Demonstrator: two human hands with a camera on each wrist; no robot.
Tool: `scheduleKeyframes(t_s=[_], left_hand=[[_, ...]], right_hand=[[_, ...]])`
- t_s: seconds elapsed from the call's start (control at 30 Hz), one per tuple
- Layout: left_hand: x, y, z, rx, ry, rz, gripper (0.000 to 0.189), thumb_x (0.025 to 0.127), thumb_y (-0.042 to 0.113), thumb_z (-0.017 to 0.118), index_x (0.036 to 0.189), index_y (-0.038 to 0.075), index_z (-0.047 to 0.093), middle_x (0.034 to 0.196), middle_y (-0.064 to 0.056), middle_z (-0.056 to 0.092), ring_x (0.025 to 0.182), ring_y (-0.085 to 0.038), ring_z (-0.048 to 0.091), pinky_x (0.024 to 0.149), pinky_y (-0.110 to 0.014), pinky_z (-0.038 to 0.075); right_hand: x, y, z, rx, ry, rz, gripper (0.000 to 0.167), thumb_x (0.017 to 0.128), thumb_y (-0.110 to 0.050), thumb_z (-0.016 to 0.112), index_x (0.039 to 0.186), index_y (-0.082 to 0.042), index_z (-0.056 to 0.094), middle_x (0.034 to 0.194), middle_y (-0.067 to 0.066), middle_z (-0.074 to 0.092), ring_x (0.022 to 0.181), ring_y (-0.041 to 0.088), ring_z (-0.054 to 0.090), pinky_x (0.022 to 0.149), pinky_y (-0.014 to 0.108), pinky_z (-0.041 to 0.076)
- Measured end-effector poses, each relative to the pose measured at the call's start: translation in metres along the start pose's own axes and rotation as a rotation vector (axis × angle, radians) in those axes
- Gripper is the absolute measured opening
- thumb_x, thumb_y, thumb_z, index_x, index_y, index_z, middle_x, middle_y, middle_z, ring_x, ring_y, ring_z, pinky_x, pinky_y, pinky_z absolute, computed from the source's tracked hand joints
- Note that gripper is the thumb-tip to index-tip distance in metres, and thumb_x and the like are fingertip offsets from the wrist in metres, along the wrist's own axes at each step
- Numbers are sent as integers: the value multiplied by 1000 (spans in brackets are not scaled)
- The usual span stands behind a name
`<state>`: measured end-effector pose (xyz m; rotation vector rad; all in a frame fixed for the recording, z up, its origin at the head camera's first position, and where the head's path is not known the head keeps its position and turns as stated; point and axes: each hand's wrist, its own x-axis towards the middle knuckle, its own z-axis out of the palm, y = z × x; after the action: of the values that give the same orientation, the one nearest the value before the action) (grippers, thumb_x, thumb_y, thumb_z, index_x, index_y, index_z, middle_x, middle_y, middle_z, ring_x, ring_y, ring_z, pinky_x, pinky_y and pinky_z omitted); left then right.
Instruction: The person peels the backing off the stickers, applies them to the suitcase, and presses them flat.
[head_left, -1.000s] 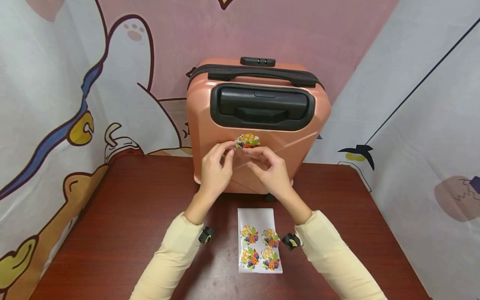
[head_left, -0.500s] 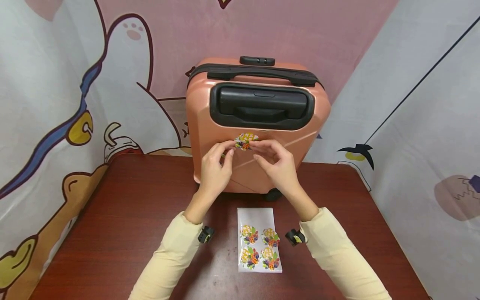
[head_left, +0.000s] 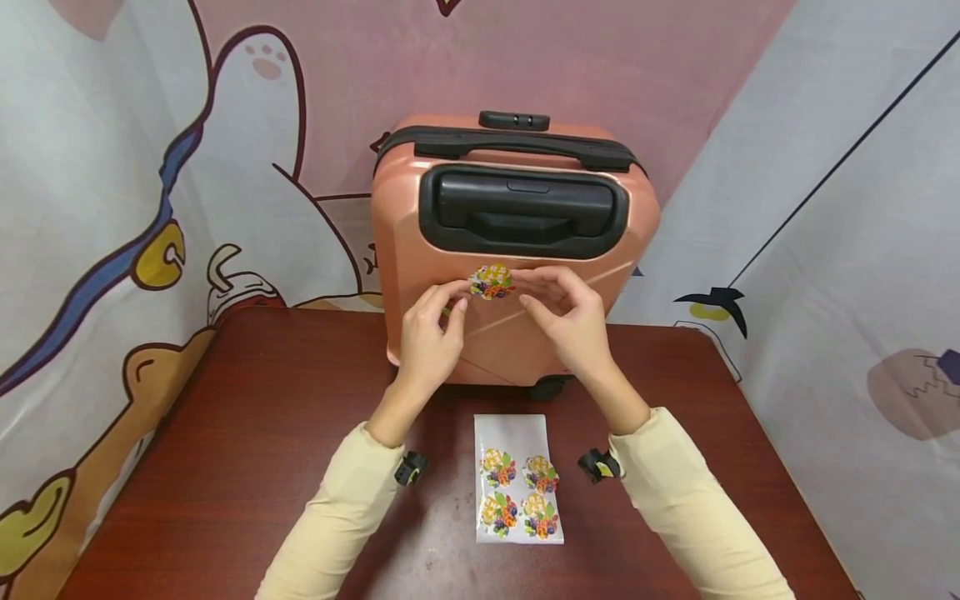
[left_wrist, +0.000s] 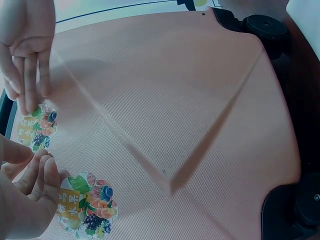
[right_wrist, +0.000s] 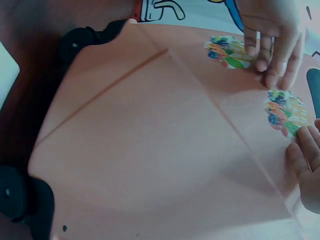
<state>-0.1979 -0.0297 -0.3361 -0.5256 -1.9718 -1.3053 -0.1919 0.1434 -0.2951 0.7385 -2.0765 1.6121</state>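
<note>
Below the handle recess of an upright pink suitcase (head_left: 495,350), a round fruit sticker (head_left: 491,283) lies against the shell. At its left edge, my left hand (head_left: 431,333) touches it with the fingertips, thumb held a little apart. My right hand (head_left: 573,321) has its fingers stretched toward the right edge, fingertips right at the rim. In the right wrist view the sticker (right_wrist: 285,112) sits between both hands' fingertips. A second fruit sticker (left_wrist: 87,205) is on the shell beside my left hand; in the head view that hand mostly hides it.
A white backing sheet (head_left: 510,429) with several fruit stickers lies on the dark red table (head_left: 300,467) between the forearms. Black wheels (head_left: 549,389) support the suitcase. Printed cloth (head_left: 600,67) hangs behind and at both sides.
My right hand has slid right and slightly up along the upper sticker, uncovering more of its lower right part. My left hand has stayed almost still at the left edge.
</note>
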Motion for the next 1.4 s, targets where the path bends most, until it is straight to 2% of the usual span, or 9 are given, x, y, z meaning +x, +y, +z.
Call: scheduleKeyframes(t_s=[0.13,0.4,0.73,1.13,1.4], left_hand=[[0,-1,0,4,2,8,17,85,-2,56,100,-1,64,86,-10,63,78,-20,57,62,-38,45],[0,0,0,3,1,-1,17,85,-2,57,100,-1,64,86,-10,63,77,-20,57,61,-38,46],[-1,0,1,-2,4,-4,17,86,-1,57,101,-2,64,87,-10,63,77,-20,57,61,-37,46],[-2,0,1,-5,3,-13,16,86,-1,56,100,-2,64,86,-10,63,75,-20,57,59,-38,46],[-2,0,1,-7,1,-16,16,86,0,56,101,-2,64,86,-10,63,75,-20,57,59,-38,46]], right_hand=[[1,5,-2,7,7,-8,24,81,10,60,105,8,58,107,18,63,99,26,61,83,28,48],[-10,19,-1,-29,-31,43,22,81,8,61,104,4,60,105,16,64,98,23,61,81,26,48],[0,6,-3,5,17,10,23,81,6,62,104,3,61,105,15,64,96,22,62,81,29,49],[-11,19,-2,-5,-1,65,22,82,7,61,103,4,61,104,16,65,97,23,62,81,27,49],[2,4,-4,22,33,4,22,82,8,61,103,6,60,104,17,64,96,25,62,83,29,48]])
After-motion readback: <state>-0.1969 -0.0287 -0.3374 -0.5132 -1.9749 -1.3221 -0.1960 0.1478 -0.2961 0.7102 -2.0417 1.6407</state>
